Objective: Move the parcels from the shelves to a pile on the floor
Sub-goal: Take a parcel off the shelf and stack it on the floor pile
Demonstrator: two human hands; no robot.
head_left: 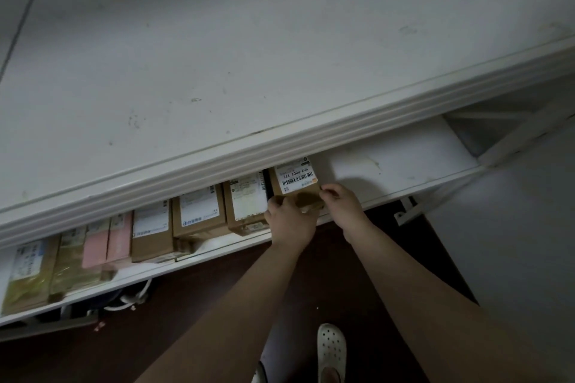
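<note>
Cardboard parcel (295, 183) is gripped at its near corners, left hand (289, 221) one side, right hand (340, 200) the other, I'd guess so it slides out straight from under the upper shelf (217, 71). It's at the right end of the row of parcels (199, 211) on the lower shelf (389, 162), label up, long axis running back into the shelf.

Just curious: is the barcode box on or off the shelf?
On the shelf: barcode box rests there, left hand and right hand gripping it.
</note>
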